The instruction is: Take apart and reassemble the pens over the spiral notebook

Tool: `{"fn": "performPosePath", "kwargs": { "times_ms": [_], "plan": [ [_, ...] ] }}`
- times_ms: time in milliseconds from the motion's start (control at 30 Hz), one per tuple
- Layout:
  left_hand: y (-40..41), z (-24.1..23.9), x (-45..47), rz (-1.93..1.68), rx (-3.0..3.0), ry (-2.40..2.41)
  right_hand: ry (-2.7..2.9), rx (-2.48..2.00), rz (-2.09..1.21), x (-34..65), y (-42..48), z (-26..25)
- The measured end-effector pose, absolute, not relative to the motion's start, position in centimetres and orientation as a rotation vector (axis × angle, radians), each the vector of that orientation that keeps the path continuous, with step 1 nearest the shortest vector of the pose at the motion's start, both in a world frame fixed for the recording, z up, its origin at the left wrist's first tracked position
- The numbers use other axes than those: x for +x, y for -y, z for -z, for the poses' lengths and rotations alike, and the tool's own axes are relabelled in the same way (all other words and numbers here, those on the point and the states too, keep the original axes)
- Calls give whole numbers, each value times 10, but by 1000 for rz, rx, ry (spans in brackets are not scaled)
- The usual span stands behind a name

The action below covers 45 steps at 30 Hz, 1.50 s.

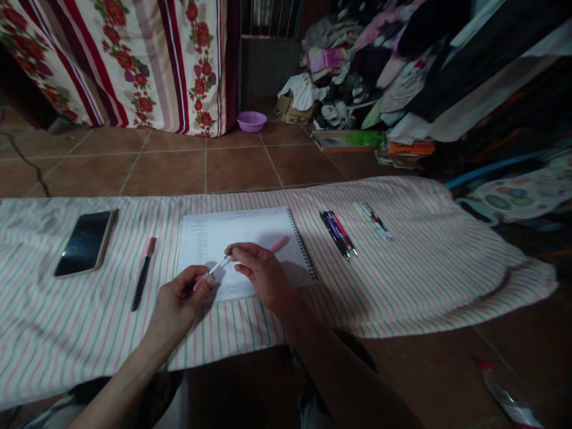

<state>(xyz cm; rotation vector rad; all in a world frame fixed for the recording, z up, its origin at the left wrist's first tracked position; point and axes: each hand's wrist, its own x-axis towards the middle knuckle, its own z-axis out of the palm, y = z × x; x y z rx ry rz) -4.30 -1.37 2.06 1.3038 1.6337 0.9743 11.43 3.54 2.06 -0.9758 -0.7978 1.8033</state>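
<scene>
Centre frame: pen [217, 266] over notebook [250, 229] on striped cloth [402, 268]. Left hand [181, 298] pinches pink barrel end; right hand [261, 274] pinches tip end. Likely light, stiff, smooth plastic; barrel grip safest. Pink piece [279, 243] just beside right hand.

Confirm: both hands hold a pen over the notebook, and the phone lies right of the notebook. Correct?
No. In the head view the phone lies left of the notebook. The left hand and right hand do hold the pen over it.
</scene>
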Motion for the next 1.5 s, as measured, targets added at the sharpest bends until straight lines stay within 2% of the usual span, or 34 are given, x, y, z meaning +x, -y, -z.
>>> {"fn": "performPosePath", "kwargs": {
  "times_ms": [233, 667, 1167, 1500],
  "plan": [
    [13, -22, -42, -985, 1269, -1590, 954, -1058, -1699, 114, -35, -18],
    [13, -27, -33, -1019, 969, -1433, 909, -1060, -1691, 112, -33, -21],
    [16, -23, -34, -1026, 951, -1399, 1002, -1120, -1618, 114, -35, -27],
    [14, -36, -27, -1020, 901, -1386, 1005, -1085, -1614, 114, -35, -24]
  ]
}}
